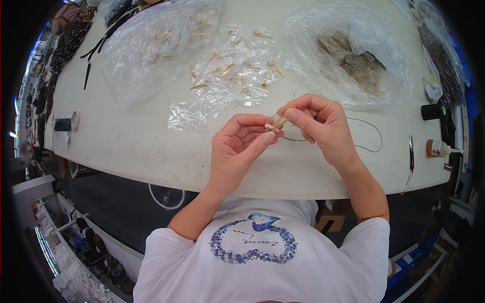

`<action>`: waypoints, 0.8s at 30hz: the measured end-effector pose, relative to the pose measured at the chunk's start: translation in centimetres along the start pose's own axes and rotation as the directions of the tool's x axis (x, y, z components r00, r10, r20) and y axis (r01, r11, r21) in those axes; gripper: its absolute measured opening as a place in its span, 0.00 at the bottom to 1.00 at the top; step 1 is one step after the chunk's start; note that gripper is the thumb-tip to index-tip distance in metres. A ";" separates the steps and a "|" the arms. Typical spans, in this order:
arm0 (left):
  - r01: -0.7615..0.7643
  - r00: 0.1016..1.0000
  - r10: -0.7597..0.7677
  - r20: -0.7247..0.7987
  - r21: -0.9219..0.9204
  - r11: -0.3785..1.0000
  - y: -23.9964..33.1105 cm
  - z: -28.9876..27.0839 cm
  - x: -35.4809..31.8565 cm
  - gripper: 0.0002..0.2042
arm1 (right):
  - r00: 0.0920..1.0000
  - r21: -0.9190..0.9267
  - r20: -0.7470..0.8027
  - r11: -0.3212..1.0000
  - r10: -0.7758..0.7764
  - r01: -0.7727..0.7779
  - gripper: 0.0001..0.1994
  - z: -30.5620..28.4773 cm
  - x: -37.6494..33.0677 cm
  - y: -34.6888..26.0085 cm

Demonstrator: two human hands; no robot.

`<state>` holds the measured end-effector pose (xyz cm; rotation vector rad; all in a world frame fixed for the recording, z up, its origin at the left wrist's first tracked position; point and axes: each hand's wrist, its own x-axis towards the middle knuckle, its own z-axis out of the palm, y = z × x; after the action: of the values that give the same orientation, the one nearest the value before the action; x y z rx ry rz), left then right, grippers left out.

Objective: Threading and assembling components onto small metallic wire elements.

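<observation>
My left hand (235, 149) and my right hand (323, 129) meet over the near part of the table. Between their fingertips is a small, slim gold-coloured piece (277, 123), pinched from both sides. Something clear, like thin plastic, shows around it; the fingers hide part of the piece, so its exact kind is unclear. A thin dark cord (380, 139) lies looped on the table by my right wrist and runs behind my hands. Beyond the hands, several small clear bags (232, 68) with similar gold pieces lie in a loose pile. A flat clear bag (187, 116) sits left of them.
Large clear plastic bags lie at the far left (136, 65) and far right (394, 76), the right one holding brownish material (353, 58). Near the right edge are a black spool (433, 111), a glue-like bottle (437, 148) and a slim red-and-metal tool (411, 156). A tape roll (75, 120) stands left.
</observation>
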<state>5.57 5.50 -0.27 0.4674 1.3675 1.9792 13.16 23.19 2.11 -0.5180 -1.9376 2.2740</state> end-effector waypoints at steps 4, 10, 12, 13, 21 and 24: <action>-0.012 0.999 0.013 0.040 -0.039 0.999 -0.1 -0.5 0.1 0.10 | 1.000 0.017 0.013 1.000 0.000 -0.001 0.08 0.1 0.0 -0.2; -0.118 0.993 0.117 0.010 0.070 0.991 -0.5 -0.1 -0.2 0.10 | 1.000 0.012 -0.008 1.000 -0.004 0.004 0.08 0.5 -0.1 -0.2; -0.129 0.991 0.130 0.004 0.154 0.980 -0.4 -0.2 -0.3 0.10 | 1.000 -0.048 -0.016 0.999 0.002 -0.002 0.08 0.3 -0.1 0.2; -0.128 0.992 0.129 0.004 0.153 0.980 -0.3 -0.1 -0.3 0.10 | 1.000 -0.048 -0.016 0.999 0.003 -0.004 0.08 0.2 -0.2 0.2; -0.087 0.996 0.090 -0.023 0.093 0.992 -0.3 -0.5 0.0 0.09 | 0.999 -0.074 -0.032 0.997 -0.002 0.000 0.08 0.3 -0.2 0.4; -0.048 0.998 0.049 -0.031 0.034 0.998 -0.1 -0.3 0.1 0.08 | 0.999 -0.074 -0.030 0.997 0.013 -0.015 0.08 0.2 -0.1 0.4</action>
<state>5.40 5.38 -0.43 0.4906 1.4228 2.0139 13.26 22.92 1.76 -0.5709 -2.0176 2.1965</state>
